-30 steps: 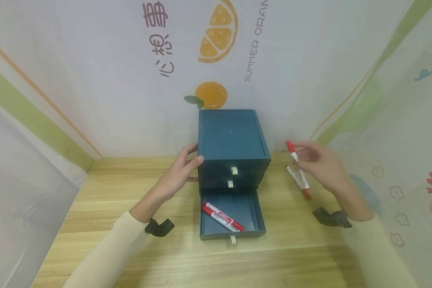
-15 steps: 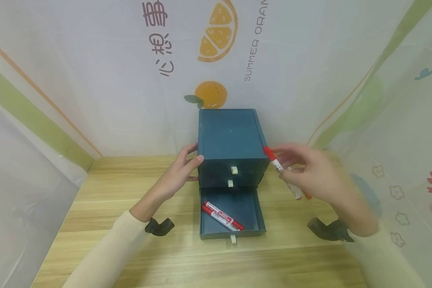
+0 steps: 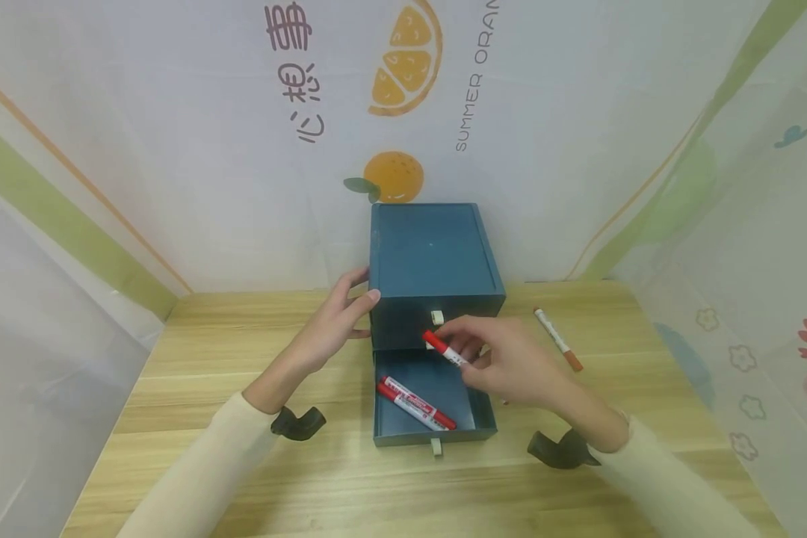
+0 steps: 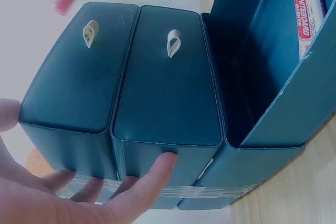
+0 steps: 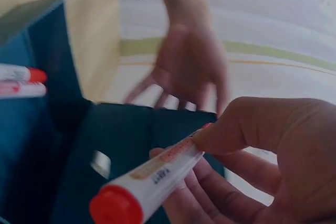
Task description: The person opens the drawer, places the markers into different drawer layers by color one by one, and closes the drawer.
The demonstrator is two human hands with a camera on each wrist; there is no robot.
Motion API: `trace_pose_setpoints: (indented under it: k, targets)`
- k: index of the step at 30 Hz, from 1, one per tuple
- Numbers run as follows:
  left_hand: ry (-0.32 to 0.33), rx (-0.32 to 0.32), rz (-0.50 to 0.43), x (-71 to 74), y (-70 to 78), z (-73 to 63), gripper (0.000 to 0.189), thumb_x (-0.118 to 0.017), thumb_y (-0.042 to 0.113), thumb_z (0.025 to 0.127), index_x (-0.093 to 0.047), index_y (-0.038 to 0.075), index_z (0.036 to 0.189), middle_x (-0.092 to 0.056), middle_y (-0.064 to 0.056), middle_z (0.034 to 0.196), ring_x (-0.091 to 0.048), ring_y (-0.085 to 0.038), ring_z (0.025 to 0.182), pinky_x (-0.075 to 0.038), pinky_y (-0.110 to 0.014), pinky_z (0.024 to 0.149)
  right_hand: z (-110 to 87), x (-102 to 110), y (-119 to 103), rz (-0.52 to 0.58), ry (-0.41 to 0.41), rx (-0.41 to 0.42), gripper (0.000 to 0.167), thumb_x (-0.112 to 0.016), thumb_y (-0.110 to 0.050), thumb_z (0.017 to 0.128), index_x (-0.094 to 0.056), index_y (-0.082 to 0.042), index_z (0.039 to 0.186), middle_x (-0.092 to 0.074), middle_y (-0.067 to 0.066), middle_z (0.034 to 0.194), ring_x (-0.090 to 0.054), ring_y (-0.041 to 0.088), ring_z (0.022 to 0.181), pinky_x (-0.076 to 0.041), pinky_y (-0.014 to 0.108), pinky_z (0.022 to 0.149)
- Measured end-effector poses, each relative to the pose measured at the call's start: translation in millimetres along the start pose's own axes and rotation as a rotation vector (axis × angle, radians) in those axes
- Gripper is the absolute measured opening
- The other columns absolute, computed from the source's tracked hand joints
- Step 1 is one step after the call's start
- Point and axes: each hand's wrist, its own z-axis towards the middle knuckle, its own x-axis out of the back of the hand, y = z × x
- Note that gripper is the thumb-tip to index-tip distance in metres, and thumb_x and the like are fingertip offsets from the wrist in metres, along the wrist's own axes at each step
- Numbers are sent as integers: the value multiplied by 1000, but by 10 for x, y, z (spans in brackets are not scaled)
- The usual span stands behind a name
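Observation:
A dark blue drawer unit [image 3: 433,250] stands on the table, its bottom drawer [image 3: 480,435] pulled out. My left hand [image 3: 329,329] rests against the unit's left side with spread fingers, as the left wrist view [image 4: 100,195] also shows. Two red-and-white whiteboard markers [image 3: 417,404] lie side by side in that drawer. Between thumb and fingers, my right hand [image 3: 511,362] pinches another whiteboard marker [image 3: 446,350] with a red cap, above the drawer. In the right wrist view this marker [image 5: 163,169] points its red end toward the camera.
Right of the unit, a white marker [image 3: 557,338] with an orange-red end lies on the wooden table [image 3: 242,486]. White loop pulls [image 3: 437,317] sit on the drawer fronts. A printed curtain [image 3: 229,187] hangs close behind the unit.
My right hand has carried the red-capped marker leftward from the right of the unit to above the drawer. My left hand and the markers in the drawer have stayed put.

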Motion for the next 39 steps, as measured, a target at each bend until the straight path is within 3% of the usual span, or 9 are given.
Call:
trace_pose_setpoints:
  k: [10, 18, 27, 39]
  targets:
    - [0, 5, 1, 2, 3, -1, 73, -49, 35, 118, -13, 7, 175, -17, -18, 180, -35, -47, 159, -53, -67, 110, 203, -481, 210, -85, -138, 38, 47, -75, 6, 87, -74, -7, 132, -74, -6, 101, -67, 9, 90, -61, 27, 77]
    - [7, 12, -4, -4, 26, -15, 72, -50, 35, 118, -14, 6, 174, -17, -17, 180, -36, -46, 158, -54, -66, 109, 324, -712, 365, -141, -201, -40, 41, -79, 5, 87, -77, -7, 127, -74, -5, 96, -65, 10, 83, -60, 28, 73]
    - [6, 8, 3, -10, 34, -19, 72, -49, 35, 119, -14, 6, 174, -15, -18, 181, -35, -47, 159, -53, -67, 109, 335, -842, 465, -206, -216, -49, 30, -78, 6, 87, -80, -2, 116, -77, 3, 95, -70, 14, 85, -63, 34, 76]
    - [6, 9, -3, -6, 16, -9, 72, -49, 35, 119, -14, 5, 174, -15, -18, 180, -35, -48, 158, -51, -69, 110, 375, -895, 527, -171, -241, -86, 25, -76, 7, 87, -80, -3, 109, -75, 4, 91, -66, 13, 79, -61, 34, 72]
